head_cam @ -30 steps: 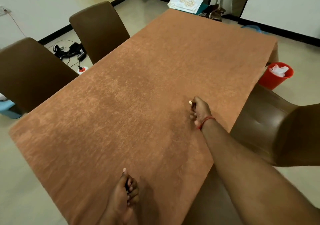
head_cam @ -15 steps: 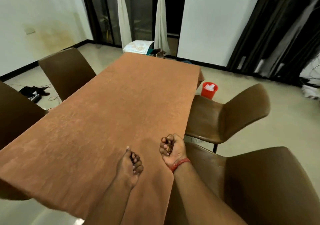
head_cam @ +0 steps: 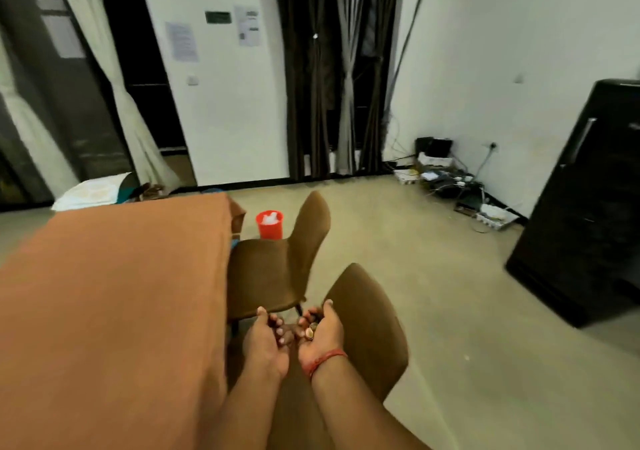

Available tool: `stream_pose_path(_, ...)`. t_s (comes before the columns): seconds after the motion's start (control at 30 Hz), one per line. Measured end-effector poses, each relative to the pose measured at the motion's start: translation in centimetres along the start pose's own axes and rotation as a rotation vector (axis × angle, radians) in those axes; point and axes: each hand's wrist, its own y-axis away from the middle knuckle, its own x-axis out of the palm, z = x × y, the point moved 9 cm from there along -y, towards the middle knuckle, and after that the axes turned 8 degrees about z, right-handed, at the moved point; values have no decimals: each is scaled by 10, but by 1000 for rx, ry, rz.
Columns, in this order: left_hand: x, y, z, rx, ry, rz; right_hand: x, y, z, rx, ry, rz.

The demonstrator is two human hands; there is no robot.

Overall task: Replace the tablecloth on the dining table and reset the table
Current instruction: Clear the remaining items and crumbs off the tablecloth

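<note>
Right hand [head_cam: 320,333] sits palm-up and cupped, fingers curled loosely around a few small bits [head_cam: 312,331], pale and brownish, too small to identify; red thread on that wrist. Left hand [head_cam: 266,340] is right beside it, fingers bent and touching or nearly touching the right palm; cannot tell whether it pinches anything or is just tipping bits across. Both hands hover off the table, past its long right edge, above the near brown chair [head_cam: 372,338]. Key relation: the table [head_cam: 221,311] and its tablecloth [head_cam: 110,293] lie to the left of both hands, left hand nearer, the cloth edge just beside the left wrist. Table's long axis runs away from the person toward the far wall. Red bin [head_cam: 269,225] is ahead, past the second chair [head_cam: 277,259], well apart from the hands, roughly in line with the right hand; likely where the bits go, as a guess, which would mean walking forward along the table's right side. Tablecloth looks rust-orange, mottled, matte, lying flat with no visible wrinkles, draped over the far right corner and the right side. Nothing is set on it, so laying the cloth seems done and resetting the table not yet started. Folded pale cloth [head_cam: 93,191] lies beyond the far end.
</note>
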Motion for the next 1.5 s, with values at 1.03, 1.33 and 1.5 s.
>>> stream_pose_path(1.03,560,-191,506,-426,4,223,-268,-217,664,-349,-221,-188)
stream_pose_path(1.33,635,-419,456,-465,-207,142,-188,-453,709,-65,-58,-262)
stream_pose_path(1.5,659,-556,398,-408,-260,79,-120,-600,707,105,41,-199)
